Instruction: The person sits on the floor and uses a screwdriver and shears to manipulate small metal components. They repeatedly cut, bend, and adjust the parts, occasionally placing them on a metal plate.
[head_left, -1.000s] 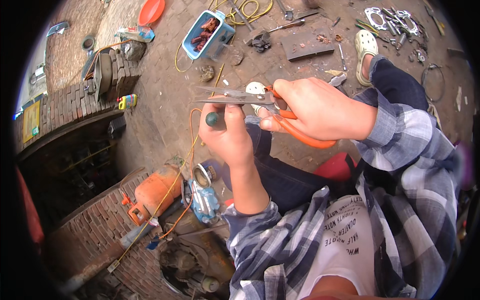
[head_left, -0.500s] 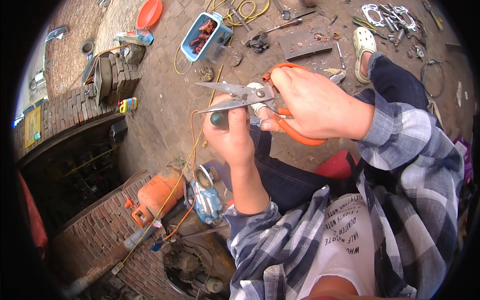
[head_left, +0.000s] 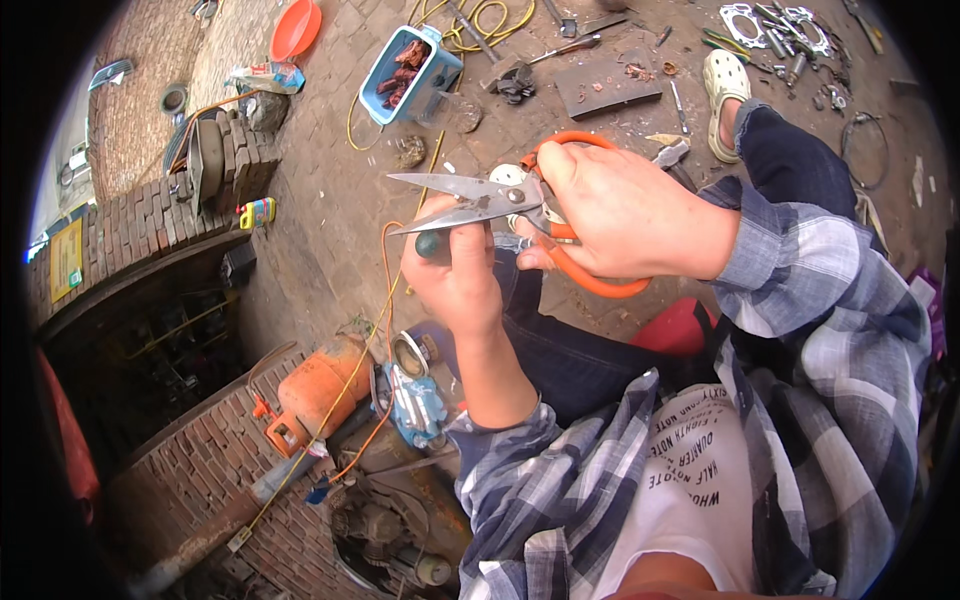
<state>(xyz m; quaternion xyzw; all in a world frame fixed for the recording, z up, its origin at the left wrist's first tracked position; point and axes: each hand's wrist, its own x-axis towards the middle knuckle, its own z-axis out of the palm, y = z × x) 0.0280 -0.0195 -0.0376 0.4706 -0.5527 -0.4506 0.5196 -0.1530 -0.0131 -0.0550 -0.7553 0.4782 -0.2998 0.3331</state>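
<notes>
My right hand [head_left: 630,215] grips large metal scissors [head_left: 480,205] by their orange handles; the two blades are spread apart and point left. My left hand [head_left: 455,280] is closed on a dark green cylindrical object [head_left: 428,245], with its rounded end showing beside the thumb. The lower blade lies across the top of that hand, close to the green end. The left fingertips are partly hidden behind the blades, and I cannot tell what else, if anything, they hold.
Around my legs lie a blue tub [head_left: 435,85] of reddish scrap, a yellow hose [head_left: 495,25], a metal block [head_left: 606,92] and scattered tools [head_left: 790,40]. An orange gas cylinder [head_left: 320,390] stands at lower left, near brickwork [head_left: 170,220] and a dark recess [head_left: 150,330].
The scissor blades have spread wider than a second ago. My right hand has shifted slightly left and changed angle on the orange handles. My left hand has moved only a little.
</notes>
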